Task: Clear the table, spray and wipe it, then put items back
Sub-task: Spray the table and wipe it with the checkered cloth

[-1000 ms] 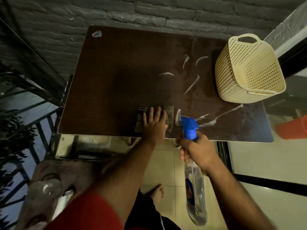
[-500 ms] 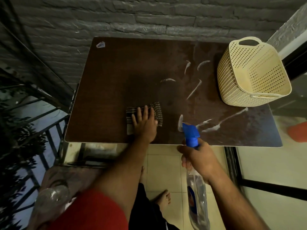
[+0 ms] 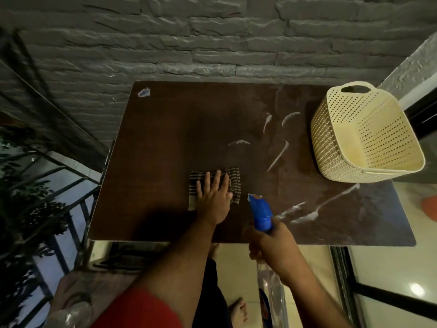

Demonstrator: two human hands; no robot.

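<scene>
Striped cloth [image 3: 233, 185], brown and dark banded, lies flat on the dark brown table [image 3: 165, 143], toward the near edge and a little left of centre. Left hand [image 3: 214, 197] rests palm-down on it, fingers straight and spread, pressing the cloth to the tabletop; the cloth shows past the fingertips and on both sides of the hand.

Just right of the cloth, the spray bottle [image 3: 261, 214] with its blue trigger head points over the table. Right hand [image 3: 272, 247] grasps the bottle at the neck, fingers curled round it, at the table's near edge. The clear bottle body hangs down below the hand, over the floor, with a blue label partly visible.

White streaks of foam [image 3: 280, 153] lie on the right half of the tabletop: several short curved marks mid-table, longer ones near the front right, close to the nozzle. Surface around them looks wet and dull.

Cream perforated plastic basket [image 3: 340, 143] sits at the table's far right edge, tilted on its side, its opening facing right and toward the camera, one handle up.

A small pale scrap [image 3: 144, 92] lies at the far left corner; what it is cannot be told.

Behind the table, a grey stone-brick wall [image 3: 212, 43]. To the left, a dark metal railing [image 3: 59, 185] and foliage. Below, pale floor tiles [image 3: 236, 268] and a bare foot [image 3: 238, 311].
</scene>
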